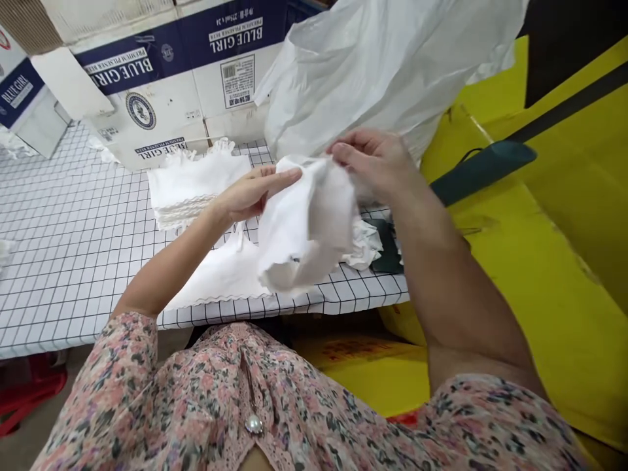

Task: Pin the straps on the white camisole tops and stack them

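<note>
And there's the white cloth (pixel 294 216), up in both hands, its long axis running from the fingertips down towards the person's body, the lower end gaping loosely, slightly blurred! The left hand (pixel 252 190) grips its upper left edge, thumb flat on top, fingers partly hidden behind. Over to the right hand (pixel 375 157): thumb and fingers narrowed to a pinch at the upper right edge. So the cloth hangs between the hands and below them, right of the left one. Just left of the left hand sits the stack (pixel 189 186); nearer the body, a flat piece (pixel 226 275). Below the right hand, a crumpled bundle (pixel 367 247); beyond it, the bag (pixel 373 72).
</note>
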Available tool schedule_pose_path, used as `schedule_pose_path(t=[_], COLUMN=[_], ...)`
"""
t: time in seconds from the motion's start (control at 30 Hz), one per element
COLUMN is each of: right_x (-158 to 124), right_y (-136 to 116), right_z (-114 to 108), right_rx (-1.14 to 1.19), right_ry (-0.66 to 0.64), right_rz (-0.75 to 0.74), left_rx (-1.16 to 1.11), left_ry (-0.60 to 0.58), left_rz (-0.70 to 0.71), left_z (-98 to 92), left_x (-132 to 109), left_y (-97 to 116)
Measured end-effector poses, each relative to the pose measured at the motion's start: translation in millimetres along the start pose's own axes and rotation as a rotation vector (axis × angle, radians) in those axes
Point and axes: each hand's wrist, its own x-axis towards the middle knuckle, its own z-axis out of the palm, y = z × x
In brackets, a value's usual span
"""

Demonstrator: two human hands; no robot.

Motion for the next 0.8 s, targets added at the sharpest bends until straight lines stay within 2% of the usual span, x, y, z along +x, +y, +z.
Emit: schedule_pose_path(t=[0.07, 0.1, 0.13, 0.2, 0.27, 0.33, 0.43, 0.53, 0.6, 0.7, 0.8], right_x=[-8, -17, -28, -51, -69, -76, -64, -42, -31, -21, -11], right_y=[-5, -6, -6, -2, 4, 7, 8, 4, -1, -12, -31], right_z=[7, 8, 8, 10, 18, 32, 55, 69, 75, 82, 87], right_rx=[-0.004, 0.021, 0.051, 0.105, 0.195, 0.323, 0.423, 0.436, 0.429, 0.390, 0.294], right_ry=[0.123, 0.142, 0.105, -0.113, -0.273, -0.261, -0.107, -0.017, -0.014, -0.080, -0.080], right_rz=[-0.020, 0.014, 0.079, 0.261, 0.348, 0.329, 0.226, 0.101, 0.074, 0.068, -0.045], left_rx=[-0.054, -0.083, -0.110, -0.145, -0.145, -0.119, -0.083, -0.066, -0.046, 0.015, 0.151], left_ry=[0.099, 0.142, 0.181, 0.252, 0.323, 0.366, 0.370, 0.374, 0.408, 0.458, 0.482], left_rz=[0.050, 0.065, 0.077, 0.099, 0.127, 0.145, 0.154, 0.141, 0.139, 0.189, 0.165], left_z=[3.7, 4.2, 3.9, 2.0, -0.1, -1.7, -6.1, -15.8, -24.1, -37.4, -51.1], left_x=[-3, -5, -6, -9, -10, -12, -16, -22, -25, -29, -34], left_y=[0, 0, -1, -3, -6, -9, -12, -13, -12, -6, 6])
